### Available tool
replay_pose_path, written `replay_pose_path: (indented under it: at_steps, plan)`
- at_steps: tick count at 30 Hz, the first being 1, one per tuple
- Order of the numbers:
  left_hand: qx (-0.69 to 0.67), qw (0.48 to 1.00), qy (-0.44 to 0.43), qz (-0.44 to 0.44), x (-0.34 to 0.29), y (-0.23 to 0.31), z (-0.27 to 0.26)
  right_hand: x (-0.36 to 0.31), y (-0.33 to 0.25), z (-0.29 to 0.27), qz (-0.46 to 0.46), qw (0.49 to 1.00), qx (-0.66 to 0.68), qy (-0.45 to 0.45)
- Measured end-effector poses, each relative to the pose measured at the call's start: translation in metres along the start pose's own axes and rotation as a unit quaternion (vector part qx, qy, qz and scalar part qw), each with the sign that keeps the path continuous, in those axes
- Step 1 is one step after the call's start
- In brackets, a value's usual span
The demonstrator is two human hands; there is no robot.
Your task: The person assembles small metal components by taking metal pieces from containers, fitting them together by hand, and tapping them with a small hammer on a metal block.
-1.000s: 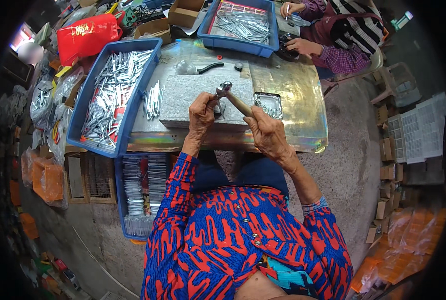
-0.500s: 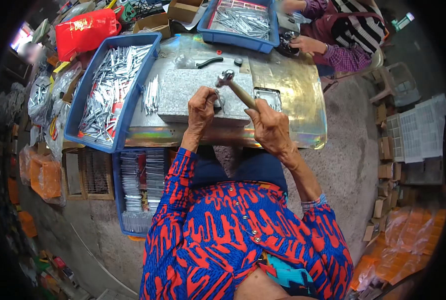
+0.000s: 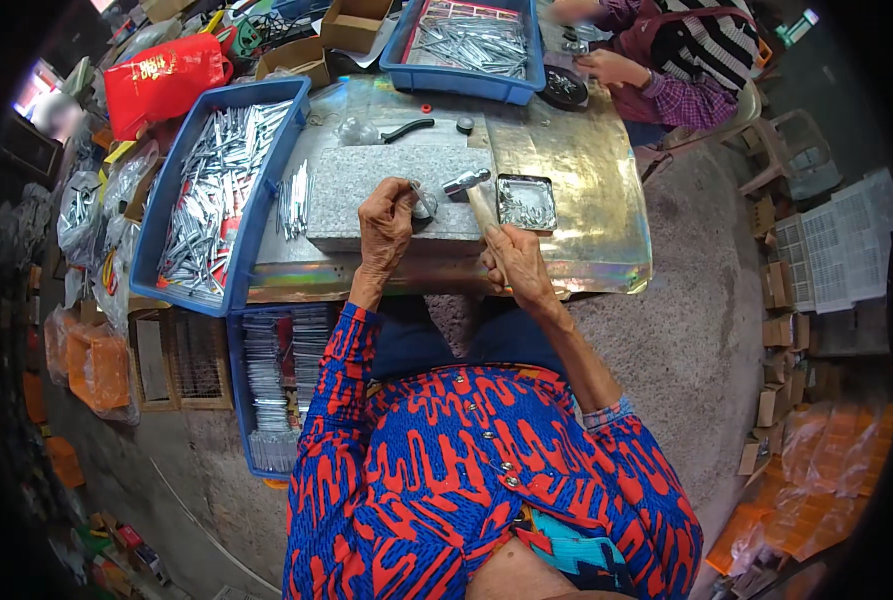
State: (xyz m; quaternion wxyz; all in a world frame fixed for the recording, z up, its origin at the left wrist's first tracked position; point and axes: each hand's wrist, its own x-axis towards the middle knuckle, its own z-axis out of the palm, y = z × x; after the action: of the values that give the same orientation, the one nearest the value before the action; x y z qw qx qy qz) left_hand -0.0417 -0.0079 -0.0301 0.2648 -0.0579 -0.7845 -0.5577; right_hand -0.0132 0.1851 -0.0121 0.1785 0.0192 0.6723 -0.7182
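My right hand [image 3: 516, 262] is closed round the wooden handle of a hammer [image 3: 481, 203]. The hammer's metal head hangs over the right part of a speckled grey stone block [image 3: 366, 168]. At the block's near side, my left hand [image 3: 386, 215] pinches something small and metallic, mostly hidden by the fingers; a dark piece lies beside the fingertips. A row of thin metal rods [image 3: 293, 203] lies left of the block. To the right, a small dark-rimmed tray [image 3: 549, 228] holds several small metal parts.
Blue bins of metal rods stand at left [image 3: 149, 262] and back [image 3: 461, 88]. Pliers [image 3: 407, 129], a small round dark item [image 3: 465, 126] and a red ring [image 3: 426, 107] lie behind the block. A co-worker's hand [image 3: 611, 68] is by a black bowl [image 3: 563, 88], back right.
My right hand has moved slightly left and nearer me, and the hammer head has come nearer and right. My left hand has shifted slightly left, still pinching. The whole view has moved a little.
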Motion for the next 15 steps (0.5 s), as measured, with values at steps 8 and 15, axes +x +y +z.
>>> replay_pose_path:
  at_steps: [8, 15]
  plan:
    - [-0.245, 0.958, 0.019, -0.149, 0.015, 0.022, -0.001, 0.0, -0.004, -0.021, -0.171, 0.866, -0.47, 0.006]
    - [-0.438, 0.849, -0.049, -0.29, 0.008, 0.039, -0.008, 0.024, -0.039, 0.012, -0.255, 0.947, -0.196, -0.009]
